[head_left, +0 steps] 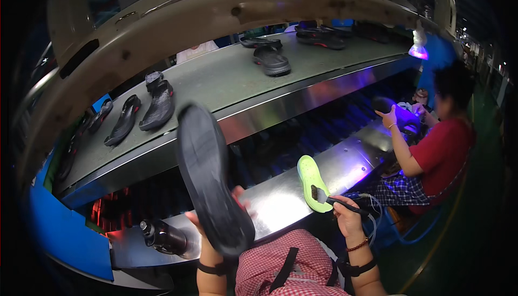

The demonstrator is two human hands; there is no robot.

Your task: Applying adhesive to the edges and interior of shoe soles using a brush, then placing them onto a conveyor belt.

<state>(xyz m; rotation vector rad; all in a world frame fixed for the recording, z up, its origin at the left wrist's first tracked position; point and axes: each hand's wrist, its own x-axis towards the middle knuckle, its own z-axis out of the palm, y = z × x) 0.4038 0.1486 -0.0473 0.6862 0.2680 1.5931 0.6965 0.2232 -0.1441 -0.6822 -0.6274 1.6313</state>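
My left hand is closed round a large black shoe sole, held tilted upright in front of me with its long face towards me. Part of the hand is behind the sole, and its fingertips show blurred at the right edge. In my right hand is a flat brush with a dark handle. Its bristles are over the lower half of a yellow-green sole-shaped piece lying on the metal ledge; touching seems likely but is hard to confirm.
Beyond the ledge, a green conveyor belt carries several black soles and shoe parts. A dark bottle stands on the ledge at left. At right a person in red handles a dark shoe part under purple light. A pale beam arches overhead.
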